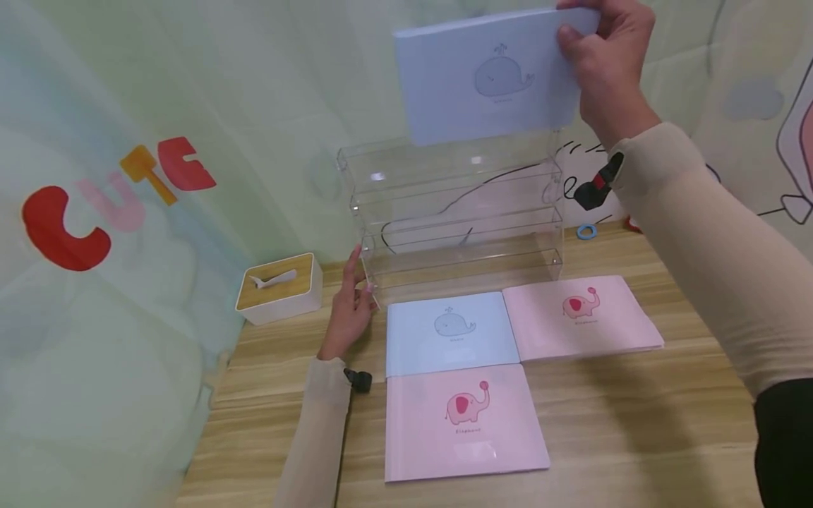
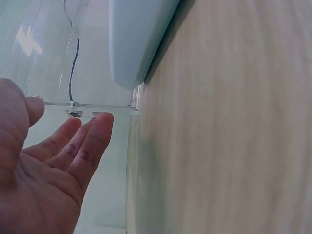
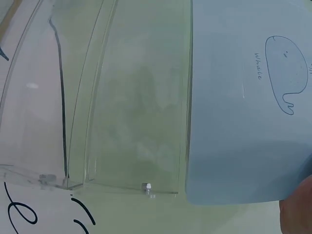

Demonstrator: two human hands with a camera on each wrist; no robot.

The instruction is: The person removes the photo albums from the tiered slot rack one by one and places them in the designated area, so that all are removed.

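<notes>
My right hand [image 1: 619,67] grips the right end of a light blue book [image 1: 444,85] with a whale on its cover, thumb on the front. That book is held up above a clear acrylic tiered rack [image 1: 457,264]; the right wrist view shows its cover [image 3: 229,131] beside the rack's upper tier [image 3: 136,112]. My left hand [image 1: 349,310] is at the rack's lower left side, fingers extended by the clear side panel [image 2: 97,106]. On the table lie another blue whale book [image 1: 413,339], a pink elephant book [image 1: 540,317] and a second pink elephant book [image 1: 419,437].
A white tissue box [image 1: 286,303] with a wooden lid stands left of the rack. A blue ring [image 1: 586,231] lies on the wooden table [image 1: 635,437] to the right. Behind the rack hangs a printed curtain [image 1: 279,141] with coloured letters and line drawings.
</notes>
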